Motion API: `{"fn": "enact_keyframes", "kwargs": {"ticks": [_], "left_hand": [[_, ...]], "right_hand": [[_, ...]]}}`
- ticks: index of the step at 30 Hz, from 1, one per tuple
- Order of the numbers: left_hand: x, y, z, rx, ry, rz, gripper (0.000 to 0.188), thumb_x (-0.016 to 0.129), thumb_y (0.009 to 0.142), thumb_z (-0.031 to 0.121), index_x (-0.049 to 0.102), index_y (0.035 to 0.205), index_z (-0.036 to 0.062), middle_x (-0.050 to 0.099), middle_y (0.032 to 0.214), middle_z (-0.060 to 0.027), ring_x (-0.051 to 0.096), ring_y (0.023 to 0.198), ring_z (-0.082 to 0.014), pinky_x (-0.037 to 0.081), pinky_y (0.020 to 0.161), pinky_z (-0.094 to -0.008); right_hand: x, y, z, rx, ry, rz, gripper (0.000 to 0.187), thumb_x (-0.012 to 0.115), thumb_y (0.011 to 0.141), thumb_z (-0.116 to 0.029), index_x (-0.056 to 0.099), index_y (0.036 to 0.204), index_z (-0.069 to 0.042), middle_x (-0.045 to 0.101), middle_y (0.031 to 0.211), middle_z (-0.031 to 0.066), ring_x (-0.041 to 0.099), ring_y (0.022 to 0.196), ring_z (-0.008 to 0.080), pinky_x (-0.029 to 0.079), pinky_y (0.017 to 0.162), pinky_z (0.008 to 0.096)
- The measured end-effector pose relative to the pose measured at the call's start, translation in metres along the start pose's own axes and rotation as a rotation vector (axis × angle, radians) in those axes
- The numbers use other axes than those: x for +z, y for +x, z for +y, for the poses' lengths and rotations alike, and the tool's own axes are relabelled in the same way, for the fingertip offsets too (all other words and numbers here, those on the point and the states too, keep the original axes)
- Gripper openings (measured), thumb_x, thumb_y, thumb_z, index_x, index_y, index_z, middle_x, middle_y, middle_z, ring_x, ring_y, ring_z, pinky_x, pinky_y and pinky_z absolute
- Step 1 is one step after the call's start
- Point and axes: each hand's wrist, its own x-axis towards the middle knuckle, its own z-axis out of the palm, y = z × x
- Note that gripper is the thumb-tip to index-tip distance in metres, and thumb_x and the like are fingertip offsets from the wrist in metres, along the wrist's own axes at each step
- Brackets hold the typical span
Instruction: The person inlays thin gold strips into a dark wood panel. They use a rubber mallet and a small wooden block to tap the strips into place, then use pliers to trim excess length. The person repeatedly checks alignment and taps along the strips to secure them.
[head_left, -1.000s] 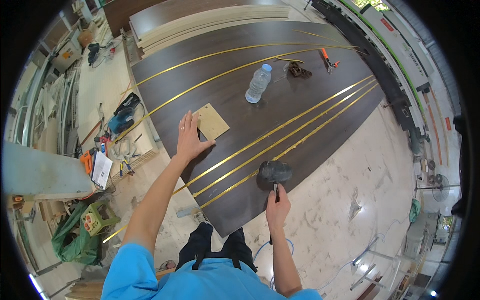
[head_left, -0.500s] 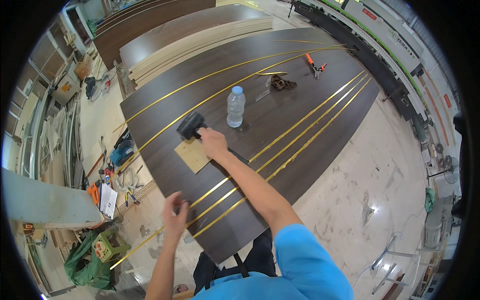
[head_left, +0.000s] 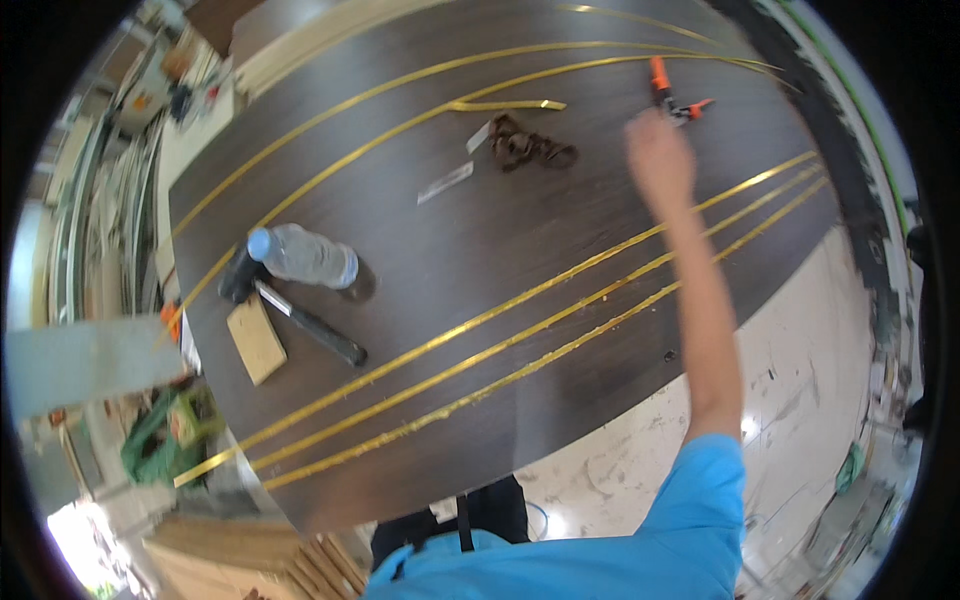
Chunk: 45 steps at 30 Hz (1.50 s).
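Observation:
My right hand (head_left: 660, 160) reaches over the far right part of a dark brown wood-grain panel (head_left: 420, 270). It is blurred, and its fingers overlap the near end of an orange-handled hand tool, perhaps cutters or pliers (head_left: 661, 82); whether they grip it I cannot tell. My left hand is out of view. A black-headed mallet (head_left: 318, 330) lies on the panel at the left, beside a small tan wood block (head_left: 256, 340). A clear plastic bottle (head_left: 305, 256) with a blue cap stands behind the mallet. Three gold strips (head_left: 520, 303) run lengthwise along the near side.
Two longer gold strips (head_left: 400, 84) curve along the panel's far side. Near them lie a short gold piece (head_left: 508, 105), a crumpled brown cloth (head_left: 525, 147) and a narrow clear strip (head_left: 445, 184). A green bag (head_left: 155, 440) is on the floor at left.
My right hand has let go of the mallet and moved far right to the orange-handled tool. My left hand has left the view. The view has shifted rightward.

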Motion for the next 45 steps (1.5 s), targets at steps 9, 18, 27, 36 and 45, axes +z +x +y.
{"fn": "enact_keyframes", "kwargs": {"ticks": [9,18,27,36,45], "left_hand": [[-0.01,-0.171,-0.025,-0.054,0.366,-0.194,0.028,0.073,0.097,0.02,0.068,0.119,0.0049,0.072,0.097,-0.01,0.072,0.066,-0.0213,0.053,0.057,-0.0369],[-0.008,-0.219,-0.043,-0.04,0.302,-0.14,0.04,0.077,0.095,0.02,0.069,0.129,-0.0007,0.076,0.104,-0.0147,0.077,0.074,-0.0252,0.057,0.059,-0.0337],[0.149,-0.314,0.164,0.731,-0.135,-0.489,0.032,0.072,0.104,0.01,0.068,0.135,0.0023,0.075,0.115,-0.0062,0.071,0.106,-0.0142,0.058,0.096,-0.0306],[0.215,-0.441,0.281,0.478,-0.76,-1.691,0.06,0.068,0.11,0.035,0.049,0.154,-0.0019,0.061,0.145,-0.0132,0.055,0.137,-0.0184,0.042,0.119,-0.0357],[0.176,-0.268,0.249,0.261,-0.591,-1.666,0.036,0.065,0.113,0.041,0.061,0.125,0.0073,0.064,0.101,0.0019,0.06,0.097,-0.0049,0.05,0.084,-0.0246]], "right_hand": [[0.099,0.15,0.288,-0.12,-0.551,-0.53,0.056,0.057,0.104,-0.013,0.052,0.159,-0.013,0.058,0.156,0.0204,0.056,0.144,0.039,0.047,0.12,0.0523],[0.098,0.131,0.335,-0.322,-0.455,-0.424,0.046,0.058,0.109,-0.021,0.058,0.154,-0.013,0.066,0.143,0.0166,0.062,0.131,0.038,0.051,0.105,0.0495],[-0.078,0.029,0.112,0.108,0.224,-0.316,0.04,0.067,0.11,-0.03,0.068,0.143,-0.008,0.055,0.084,-0.0002,0.055,0.072,0.0106,0.044,0.067,0.029],[-0.21,-0.183,-0.29,0.507,1.143,-1.065,0.049,0.071,0.09,0.001,0.058,0.137,-0.001,0.067,0.1,0.0026,0.055,0.067,0.0024,0.043,0.056,0.0175],[-0.189,-0.354,-0.523,0.731,1.326,-0.96,0.072,0.08,0.091,-0.004,0.043,0.153,0.0,0.057,0.143,0.0146,0.057,0.132,0.022,0.044,0.117,0.0393]]}}
